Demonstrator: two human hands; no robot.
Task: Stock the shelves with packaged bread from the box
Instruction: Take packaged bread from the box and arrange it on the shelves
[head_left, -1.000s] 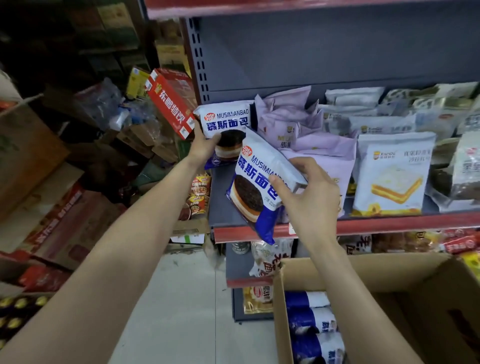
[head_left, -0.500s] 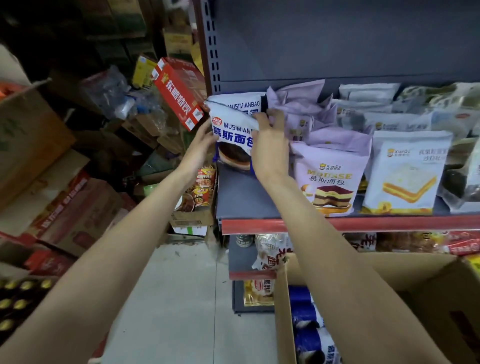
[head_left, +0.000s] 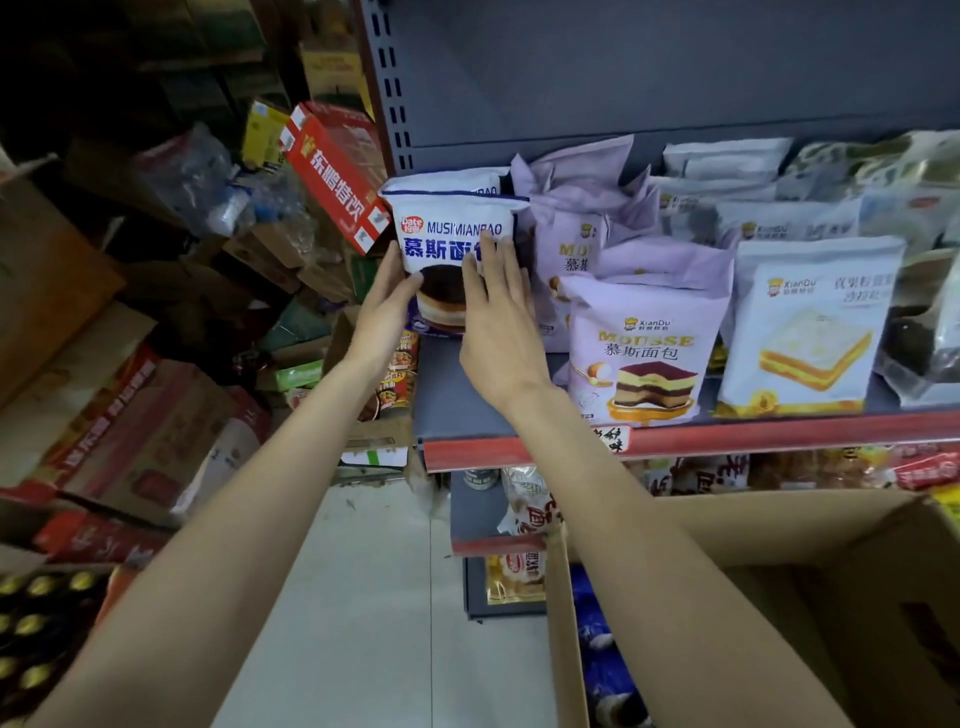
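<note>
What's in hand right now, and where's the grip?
Left hand grips the bread pack by its lower left edge; right hand presses flat on its front.

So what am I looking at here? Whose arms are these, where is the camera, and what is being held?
There is no machine: these are a person's bare arms, filmed by a camera worn on their head, looking forward and down. They are stocking a shop shelf. The left hand holds the left side of a white and blue bread bag, with the thumb on its front, and the right hand presses flat against that front, standing it upright at the left end of the shelf. Beside it stand purple bread bags and a white bread bag. At lower right is the open cardboard box, with more blue bags inside.
</note>
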